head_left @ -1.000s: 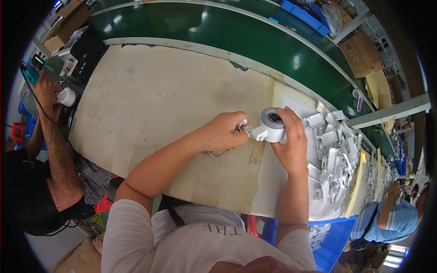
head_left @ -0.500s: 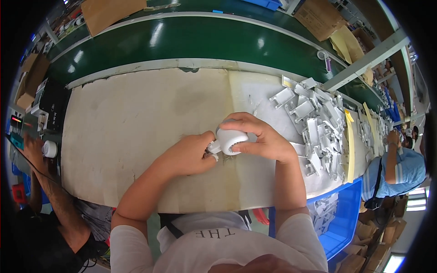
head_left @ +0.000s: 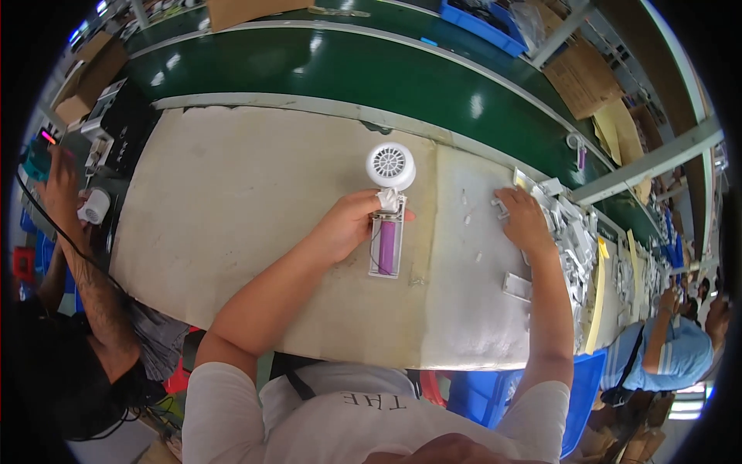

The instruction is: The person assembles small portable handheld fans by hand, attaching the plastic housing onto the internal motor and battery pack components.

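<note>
Left hand (head_left: 345, 226) pinched white round-headed plastic fan (head_left: 390, 164), long axis bodyward; right hand (head_left: 528, 223), grip unclear, sat nearer white plastic-part pile (head_left: 576, 241).

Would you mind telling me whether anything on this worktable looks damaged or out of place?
The table covering has a ragged gap at its far edge, exposing a dark patch, which looks like wear. The white parts beside the right hand lie jumbled, though that may be normal.

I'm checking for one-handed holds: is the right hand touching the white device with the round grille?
Apart. The head view plainly shows tabletop between the right hand and the white device.
</note>
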Demonstrator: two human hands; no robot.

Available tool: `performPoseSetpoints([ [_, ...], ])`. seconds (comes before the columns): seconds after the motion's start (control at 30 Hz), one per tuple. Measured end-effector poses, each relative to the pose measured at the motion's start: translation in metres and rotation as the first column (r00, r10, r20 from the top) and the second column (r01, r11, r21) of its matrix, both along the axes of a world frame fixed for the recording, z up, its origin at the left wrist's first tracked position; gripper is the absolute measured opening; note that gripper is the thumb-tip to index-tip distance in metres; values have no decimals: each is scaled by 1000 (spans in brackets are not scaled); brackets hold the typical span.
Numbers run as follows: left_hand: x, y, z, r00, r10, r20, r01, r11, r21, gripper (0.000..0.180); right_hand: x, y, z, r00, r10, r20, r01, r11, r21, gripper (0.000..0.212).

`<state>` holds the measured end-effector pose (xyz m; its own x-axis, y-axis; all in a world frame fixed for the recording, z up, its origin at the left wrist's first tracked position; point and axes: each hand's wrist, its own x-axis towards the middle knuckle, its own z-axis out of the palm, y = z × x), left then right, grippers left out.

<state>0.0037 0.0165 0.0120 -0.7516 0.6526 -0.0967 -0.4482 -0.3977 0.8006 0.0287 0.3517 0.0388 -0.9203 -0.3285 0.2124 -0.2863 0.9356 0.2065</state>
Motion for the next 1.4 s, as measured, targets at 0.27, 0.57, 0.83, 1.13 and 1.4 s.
performPoseSetpoints([
  [0.27, -6, -9, 1, 994, 101, 29, -98, 990, -97, 35, -17, -24, -3, 998, 56, 23, -48, 962, -270, 56],
  [0.57, 2, 0, -2, 934, 356, 27, -356, 924, 140, 34, 14, -158, 34, 994, 66, 90, 51, 446, -893, 61],
  [0.83, 12, 4, -1, 874, 476, 93, -485, 852, 199, 37, 23, -217, 32, 972, 56, -226, -178, 805, -566, 74],
  [1.13, 20, 7, 1, 858, 506, 90, -504, 795, 337, 29, 21, -209, 23, 970, 34, -239, -169, 801, -574, 79],
  [1.4, 28, 19, 0, 816, 578, 23, -567, 791, 230, 27, 13, -214, 16, 939, 16, -343, -196, 844, -499, 78],
])
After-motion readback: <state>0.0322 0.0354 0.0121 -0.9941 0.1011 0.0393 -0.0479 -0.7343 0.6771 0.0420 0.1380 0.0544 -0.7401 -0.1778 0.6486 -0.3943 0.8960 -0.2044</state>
